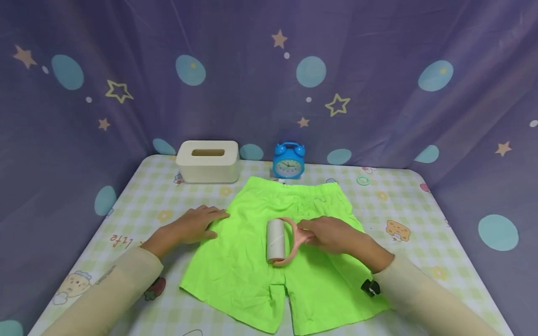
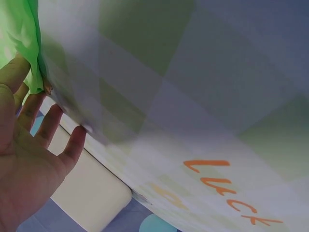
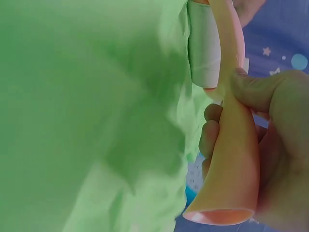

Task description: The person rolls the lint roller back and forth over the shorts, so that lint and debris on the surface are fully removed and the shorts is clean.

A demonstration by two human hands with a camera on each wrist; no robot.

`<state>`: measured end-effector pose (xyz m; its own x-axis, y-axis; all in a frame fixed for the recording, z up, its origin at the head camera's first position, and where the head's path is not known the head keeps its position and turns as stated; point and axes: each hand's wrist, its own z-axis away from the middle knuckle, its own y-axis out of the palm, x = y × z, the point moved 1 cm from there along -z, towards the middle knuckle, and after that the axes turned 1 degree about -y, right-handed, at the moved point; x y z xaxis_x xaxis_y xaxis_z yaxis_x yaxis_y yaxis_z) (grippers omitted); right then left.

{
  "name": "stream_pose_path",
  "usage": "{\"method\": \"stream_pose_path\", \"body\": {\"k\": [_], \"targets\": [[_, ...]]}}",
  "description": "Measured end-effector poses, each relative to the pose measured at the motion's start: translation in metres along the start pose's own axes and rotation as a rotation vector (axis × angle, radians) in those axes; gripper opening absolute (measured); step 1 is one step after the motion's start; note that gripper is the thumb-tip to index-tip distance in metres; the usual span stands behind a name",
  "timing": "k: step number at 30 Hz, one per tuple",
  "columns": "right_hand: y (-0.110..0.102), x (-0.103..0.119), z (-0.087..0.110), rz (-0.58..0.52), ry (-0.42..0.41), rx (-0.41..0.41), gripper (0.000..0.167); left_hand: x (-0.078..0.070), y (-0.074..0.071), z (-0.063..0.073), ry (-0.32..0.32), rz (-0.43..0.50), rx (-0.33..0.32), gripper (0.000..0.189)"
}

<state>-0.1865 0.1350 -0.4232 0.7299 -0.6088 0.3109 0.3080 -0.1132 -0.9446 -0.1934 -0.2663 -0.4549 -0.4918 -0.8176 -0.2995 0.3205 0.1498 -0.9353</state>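
Bright green shorts (image 1: pixel 244 261) lie spread flat, waistband toward the back. My right hand (image 1: pixel 332 233) grips the pink handle of a lint roller (image 1: pixel 275 240), whose white paper cylinder lies over the middle of the shorts. In the right wrist view, thumb and fingers wrap the pink handle (image 3: pixel 231 159), and the white roll (image 3: pixel 204 48) is up against the green cloth. At the shorts' left side, my left hand (image 1: pixel 197 225) rests with fingers extended on the edge. The left wrist view shows that hand (image 2: pixel 38 145) with its fingers spread, fingertips at the green cloth (image 2: pixel 21 38).
A cream tissue box (image 1: pixel 208 162) and a blue alarm clock (image 1: pixel 288 161) stand at the back of the table. A small green ring (image 1: pixel 363 180) lies at the back right. The checked tablecloth (image 1: pixel 416 261) covers the table, with a purple curtain (image 1: pixel 252 107) around it.
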Motion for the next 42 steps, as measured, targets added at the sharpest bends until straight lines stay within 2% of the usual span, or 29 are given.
{"method": "stream_pose_path", "body": {"k": [9,17,24,32,42], "targets": [[0.007,0.024,-0.031,0.009,-0.072,-0.043,0.017,-0.001,0.000,-0.002,-0.014,-0.004,0.010,0.062],[0.017,0.055,-0.059,0.025,-0.018,-0.036,0.014,0.000,0.002,-0.001,-0.027,-0.011,0.000,0.062],[0.022,0.079,-0.078,0.025,0.078,-0.018,0.012,-0.001,0.003,-0.002,-0.021,-0.026,-0.017,0.061],[0.027,0.091,-0.093,0.042,0.096,-0.022,0.013,0.001,0.000,-0.004,0.005,-0.050,-0.024,0.059],[0.028,0.102,-0.102,0.060,0.120,-0.032,0.013,0.012,-0.005,-0.008,0.062,0.006,0.001,0.052]]}}
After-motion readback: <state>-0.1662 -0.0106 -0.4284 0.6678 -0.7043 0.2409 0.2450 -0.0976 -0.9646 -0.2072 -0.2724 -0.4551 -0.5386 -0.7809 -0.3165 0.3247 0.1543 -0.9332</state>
